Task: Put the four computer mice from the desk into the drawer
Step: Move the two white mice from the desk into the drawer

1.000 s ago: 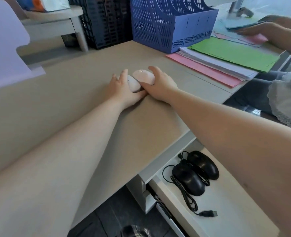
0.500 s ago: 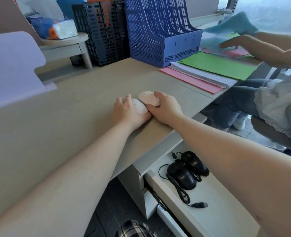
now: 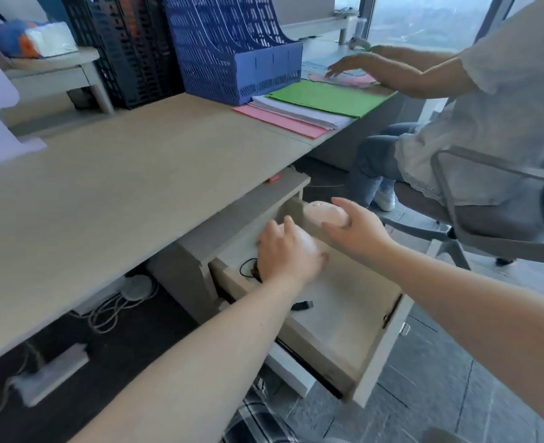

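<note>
A: Dark tiled floor [image 3: 430, 391] is running under everything at the near edge. Item one?

B: Open drawer [image 3: 373, 356], pulled out below the desk [image 3: 111, 199]. Pale inside; a black cable [image 3: 246, 266] and a black USB plug [image 3: 302, 305] are lying on its floor.

A: Hands?

B: Left hand [image 3: 288, 254] is reaching palm-down into the drawer, fingers curled. Whether it is closed on anything, I cannot tell; the hand is covering what lies beneath it. A dark sliver is showing at its lower edge, too hidden to name.

A: And the other?

B: Right hand [image 3: 353, 227] is gripping a pale pink mouse [image 3: 323, 214], thumb on the near side and fingers over the top. Mouse is hanging above the back of the drawer, just under the desk edge, not touching the drawer floor.

A: Under the desk?

B: Power strip [image 3: 53, 374] on the floor, grey cables [image 3: 111, 311] coiling behind it.

A: Further back?

B: Desk top is lying bare in the middle. Stack of pink, white and green paper [image 3: 312, 107] at the far right; blue file rack [image 3: 232, 46] and black file rack [image 3: 127, 49] standing side by side behind. Tissue pack [image 3: 31, 38] on a small riser, far left.

A: Anyone else?

B: Second person [image 3: 501, 100] is sitting in an office chair [image 3: 494, 219] at right, hand on papers.
</note>
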Tool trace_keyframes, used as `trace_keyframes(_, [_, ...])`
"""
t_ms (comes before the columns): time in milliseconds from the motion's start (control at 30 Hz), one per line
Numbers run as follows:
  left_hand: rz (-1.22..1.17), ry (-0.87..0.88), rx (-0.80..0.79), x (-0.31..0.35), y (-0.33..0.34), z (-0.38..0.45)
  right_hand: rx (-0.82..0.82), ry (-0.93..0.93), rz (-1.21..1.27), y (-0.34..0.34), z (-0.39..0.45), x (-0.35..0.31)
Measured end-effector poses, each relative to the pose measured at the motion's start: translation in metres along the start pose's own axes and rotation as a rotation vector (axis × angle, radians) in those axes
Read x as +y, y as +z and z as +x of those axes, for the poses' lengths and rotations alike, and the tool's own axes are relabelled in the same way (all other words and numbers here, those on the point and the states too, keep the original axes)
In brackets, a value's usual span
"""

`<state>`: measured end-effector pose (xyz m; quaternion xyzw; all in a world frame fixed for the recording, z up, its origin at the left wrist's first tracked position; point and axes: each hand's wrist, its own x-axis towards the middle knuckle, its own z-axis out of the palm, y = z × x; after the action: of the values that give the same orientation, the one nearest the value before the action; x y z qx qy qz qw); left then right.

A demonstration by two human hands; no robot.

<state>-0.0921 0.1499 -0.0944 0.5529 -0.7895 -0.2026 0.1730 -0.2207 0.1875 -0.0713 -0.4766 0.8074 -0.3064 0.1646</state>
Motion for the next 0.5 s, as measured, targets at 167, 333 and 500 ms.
trace_keyframes(167, [0.136, -0.079, -0.142, 0.005, 0.044, -0.019, -0.177, 0.038, -0.096, 0.005, -0.004, 0.044])
trace_keyframes(333, [0.262, -0.056, -0.235, 0.005, 0.074, -0.021, -0.348, 0.043, -0.209, 0.021, 0.002, 0.07])
trace_keyframes(500, [0.328, -0.053, -0.267, 0.001, 0.106, -0.02, -0.46, 0.053, -0.31, 0.036, 0.011, 0.09])
